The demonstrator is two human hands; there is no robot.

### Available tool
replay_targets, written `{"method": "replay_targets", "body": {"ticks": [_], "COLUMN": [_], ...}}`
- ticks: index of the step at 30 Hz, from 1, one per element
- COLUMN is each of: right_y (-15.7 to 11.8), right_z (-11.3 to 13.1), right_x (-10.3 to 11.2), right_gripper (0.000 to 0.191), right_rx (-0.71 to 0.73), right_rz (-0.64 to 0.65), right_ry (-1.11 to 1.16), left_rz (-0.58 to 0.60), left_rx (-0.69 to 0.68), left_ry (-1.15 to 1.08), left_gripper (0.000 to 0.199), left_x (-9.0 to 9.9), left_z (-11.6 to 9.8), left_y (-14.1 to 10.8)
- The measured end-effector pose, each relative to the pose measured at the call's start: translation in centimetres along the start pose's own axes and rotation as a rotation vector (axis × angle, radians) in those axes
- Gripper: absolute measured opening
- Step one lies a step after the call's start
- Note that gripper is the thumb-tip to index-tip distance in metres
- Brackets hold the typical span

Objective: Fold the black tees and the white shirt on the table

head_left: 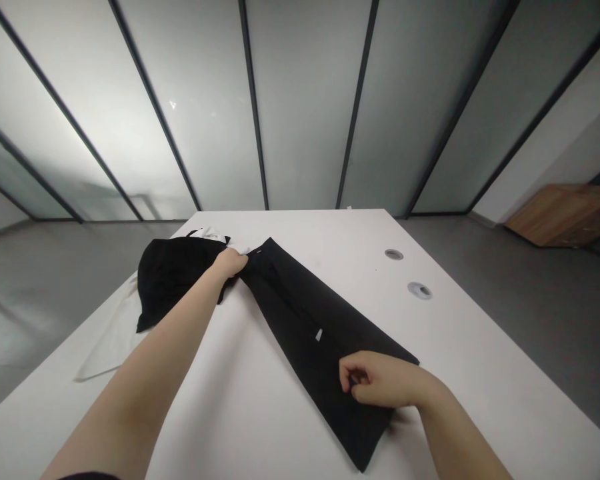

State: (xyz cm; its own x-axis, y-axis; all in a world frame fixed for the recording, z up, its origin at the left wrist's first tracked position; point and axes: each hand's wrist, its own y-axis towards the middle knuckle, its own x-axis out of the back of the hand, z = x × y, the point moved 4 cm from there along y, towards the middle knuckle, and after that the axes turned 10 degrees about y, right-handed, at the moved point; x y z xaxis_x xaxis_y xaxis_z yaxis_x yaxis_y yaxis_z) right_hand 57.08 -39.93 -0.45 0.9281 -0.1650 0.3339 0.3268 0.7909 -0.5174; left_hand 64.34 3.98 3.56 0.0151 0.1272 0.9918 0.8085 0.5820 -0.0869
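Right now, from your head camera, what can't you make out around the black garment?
Head view only:
- The left hand hides what it grips of the black garment.
- The right hand covers the edge it pinches.
- The bunched black cloth hides part of the white cloth.
- The small pale tag is too small to read.

**Two Bare Arms Reaching Out**

The left arm is stretching far forward on a slant from the bottom of the view. The left wrist is bending a little, and the left hand is pressing down, with its fingers hiding out of sight. The right arm is reaching in from the lower right side. The right hand is curling its fingers inward and pinching tight, well apart from the left hand.
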Motion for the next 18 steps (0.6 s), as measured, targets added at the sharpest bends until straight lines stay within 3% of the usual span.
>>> {"method": "replay_targets", "body": {"ticks": [3, 7, 12, 18], "right_y": [-0.2, -0.1, -0.4, -1.0], "right_z": [-1.4, -2.6, -2.9, -3.4], "right_x": [1.4, 1.9, 2.6, 3.1], "right_gripper": [0.045, 0.056, 0.037, 0.014], "right_rx": [-0.058, -0.123, -0.157, -0.285], "right_rz": [-0.106, -0.134, -0.179, -0.184], "right_ry": [-0.005, 0.018, 0.044, 0.068], "left_rz": [0.000, -0.085, -0.143, -0.217], "left_rx": [-0.075, -0.172, -0.193, -0.190], "left_ry": [-0.045, -0.052, -0.006, 0.089], "left_gripper": [0.036, 0.039, 0.044, 0.050], "left_x": [-1.9, -4.6, -6.9, -7.5], "left_z": [-2.5, -5.5, -7.0, -8.1], "left_y": [-0.1, -1.1, -3.0, -5.8]}}
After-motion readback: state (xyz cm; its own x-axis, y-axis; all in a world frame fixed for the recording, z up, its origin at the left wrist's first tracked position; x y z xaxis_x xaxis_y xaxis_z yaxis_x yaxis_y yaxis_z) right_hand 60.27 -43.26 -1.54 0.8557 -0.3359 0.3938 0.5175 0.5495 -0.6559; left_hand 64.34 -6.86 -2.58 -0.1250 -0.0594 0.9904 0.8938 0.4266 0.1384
